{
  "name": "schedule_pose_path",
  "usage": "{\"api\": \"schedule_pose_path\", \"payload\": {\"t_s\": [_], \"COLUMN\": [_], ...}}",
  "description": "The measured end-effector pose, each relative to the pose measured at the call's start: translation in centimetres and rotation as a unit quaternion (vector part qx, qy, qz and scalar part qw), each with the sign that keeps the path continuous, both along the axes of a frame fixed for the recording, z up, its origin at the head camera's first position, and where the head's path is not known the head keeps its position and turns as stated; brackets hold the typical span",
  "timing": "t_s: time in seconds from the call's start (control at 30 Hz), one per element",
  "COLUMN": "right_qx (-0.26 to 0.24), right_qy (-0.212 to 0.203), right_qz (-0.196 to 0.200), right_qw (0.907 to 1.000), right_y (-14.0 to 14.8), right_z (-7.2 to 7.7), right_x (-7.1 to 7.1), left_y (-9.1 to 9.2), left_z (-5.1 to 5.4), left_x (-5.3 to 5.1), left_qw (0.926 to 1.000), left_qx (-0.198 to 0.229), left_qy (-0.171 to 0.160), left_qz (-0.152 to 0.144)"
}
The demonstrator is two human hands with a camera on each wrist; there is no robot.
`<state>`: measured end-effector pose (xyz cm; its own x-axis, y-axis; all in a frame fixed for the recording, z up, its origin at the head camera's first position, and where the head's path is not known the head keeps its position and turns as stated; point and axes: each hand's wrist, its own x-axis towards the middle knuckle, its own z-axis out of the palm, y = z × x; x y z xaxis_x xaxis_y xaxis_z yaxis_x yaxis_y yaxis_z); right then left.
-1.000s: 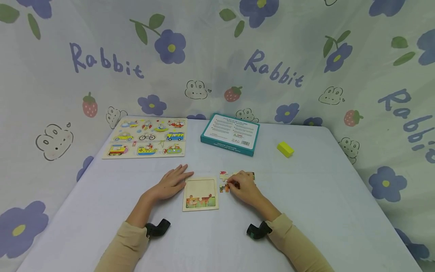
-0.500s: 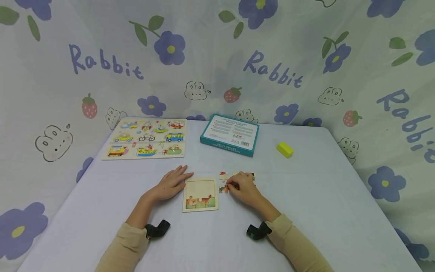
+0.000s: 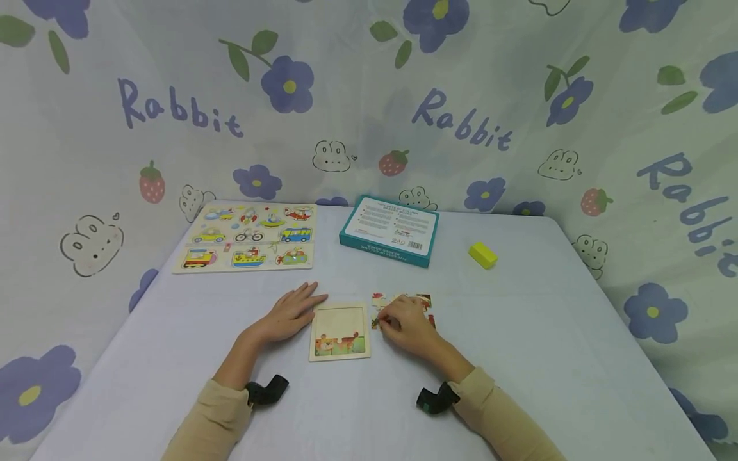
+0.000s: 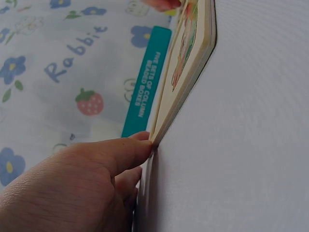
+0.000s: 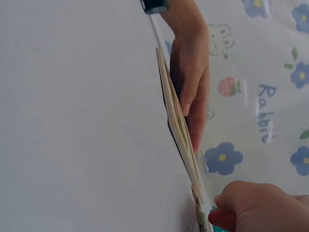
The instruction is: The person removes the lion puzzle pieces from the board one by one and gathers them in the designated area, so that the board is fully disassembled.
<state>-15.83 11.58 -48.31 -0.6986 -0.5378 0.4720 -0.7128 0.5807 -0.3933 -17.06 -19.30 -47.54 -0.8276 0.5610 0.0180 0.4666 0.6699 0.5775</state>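
Note:
My left hand [image 3: 285, 315] lies with fingers spread at the left of the square wooden puzzle tray [image 3: 340, 308]; in the left wrist view the thumb of that hand [image 4: 72, 181] touches the corner of the tray [image 4: 166, 113]. Joined picture pieces fill the tray's near part, bare wood its far part. Just to the right, my right hand [image 3: 410, 326] bends over loose puzzle pieces [image 3: 426, 299], thumb and finger pinching a piece at their near-left corner. The palm hides several pieces. In the right wrist view, the curled fingers of the right hand [image 5: 263, 205] hide what they pinch.
A board with vehicle pictures [image 3: 245, 237] lies at the back left, a teal-edged white box [image 3: 392, 224] at the back middle. A yellow block [image 3: 483, 255] is at the back right. A flowered curtain stands behind the table.
My right hand has shifted slightly left and nearer over the loose pieces, uncovering some at the right and covering the near-left one. The left hand stays at the tray.

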Motion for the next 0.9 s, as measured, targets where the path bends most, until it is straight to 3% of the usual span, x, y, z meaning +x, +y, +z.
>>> {"api": "schedule_pose_path", "payload": {"t_s": [0.47,0.9], "right_qx": [0.025,0.06], "right_qy": [-0.002,0.007], "right_qz": [0.053,0.065], "right_qw": [0.9983,0.996], "right_y": [-1.3,-1.8], "right_z": [0.0,-0.4], "right_x": [1.6,2.3], "left_y": [0.1,0.3], "left_z": [0.4,0.6], "left_x": [0.2,0.2], "left_qw": [1.0,0.9996], "left_qx": [-0.001,-0.018], "left_qy": [-0.008,-0.017], "left_qz": [0.004,0.01]}}
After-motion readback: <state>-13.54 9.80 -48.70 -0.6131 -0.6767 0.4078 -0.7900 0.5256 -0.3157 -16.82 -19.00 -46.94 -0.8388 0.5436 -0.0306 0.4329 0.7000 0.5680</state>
